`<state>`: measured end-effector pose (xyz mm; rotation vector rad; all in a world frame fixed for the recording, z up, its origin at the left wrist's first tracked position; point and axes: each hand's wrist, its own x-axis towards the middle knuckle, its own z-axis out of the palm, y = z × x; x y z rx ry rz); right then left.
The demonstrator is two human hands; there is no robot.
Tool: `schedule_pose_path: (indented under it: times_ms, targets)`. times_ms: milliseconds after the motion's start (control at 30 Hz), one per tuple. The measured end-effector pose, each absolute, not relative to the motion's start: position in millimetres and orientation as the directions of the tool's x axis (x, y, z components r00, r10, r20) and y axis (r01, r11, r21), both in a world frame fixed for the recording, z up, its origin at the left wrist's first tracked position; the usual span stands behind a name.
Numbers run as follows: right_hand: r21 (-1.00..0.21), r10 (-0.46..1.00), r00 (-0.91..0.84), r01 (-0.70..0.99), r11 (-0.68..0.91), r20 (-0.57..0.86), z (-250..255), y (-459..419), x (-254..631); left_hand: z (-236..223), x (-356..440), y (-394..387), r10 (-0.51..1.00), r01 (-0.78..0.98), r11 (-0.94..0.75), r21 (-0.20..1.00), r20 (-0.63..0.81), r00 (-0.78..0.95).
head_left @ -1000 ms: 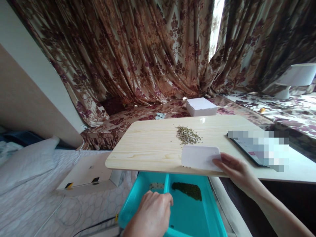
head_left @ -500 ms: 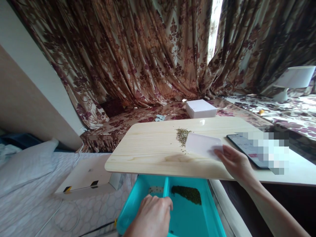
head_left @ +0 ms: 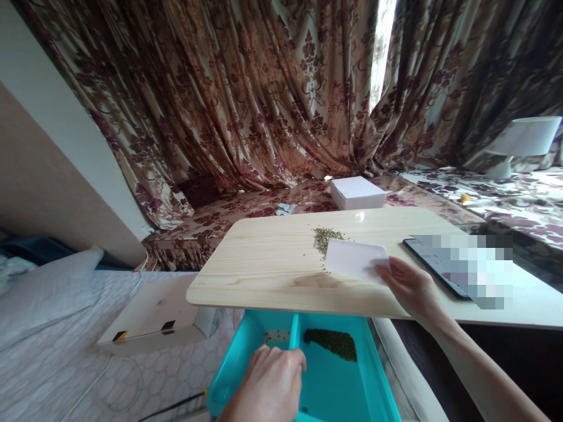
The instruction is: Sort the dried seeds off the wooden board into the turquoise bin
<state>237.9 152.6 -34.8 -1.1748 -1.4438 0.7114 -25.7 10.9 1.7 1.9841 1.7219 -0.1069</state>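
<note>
My right hand (head_left: 411, 287) pinches the right end of a thin white card (head_left: 354, 259) just above the wooden tabletop. The card's left edge is at a loose pile of small greenish seeds or beans (head_left: 324, 239) and partly covers it. Below the table's front edge is a teal bin (head_left: 373, 375) split by a divider (head_left: 296, 328). My left hand (head_left: 275, 381) is closed over the divider, fingers curled; what they grip is hidden. In the right compartment lies a larger heap of green seeds (head_left: 334, 344); a few dark specks lie with whitish grains (head_left: 277, 337) in the left one.
A tablet or phone (head_left: 433, 266), partly blurred out, lies on the tabletop (head_left: 246, 264) to the right. Behind the table stands a white box (head_left: 358, 193). A pale carton (head_left: 153, 313) rests on the bed to the left, and a lamp (head_left: 523, 140) stands far right.
My right hand and the white card have shifted slightly left, covering more of the pile's lower right side. My left hand stays over the bin's divider.
</note>
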Motion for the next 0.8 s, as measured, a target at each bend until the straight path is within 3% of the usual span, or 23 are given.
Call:
schedule_pose_path:
  times_ms: [533, 800]
  targets:
    - [-0.927, 0.964, 0.057, 0.292, 0.234, 0.261, -28, 141, 234, -1, -29, 12, 0.908, 0.947, -0.071, 0.314, -0.372, 0.191]
    - [-0.947, 0.978, -0.161, 0.271, 0.170, 0.130, -18, 123, 233, -1, -28, 11, 0.915, 0.946, -0.071, 0.317, -0.357, 0.188]
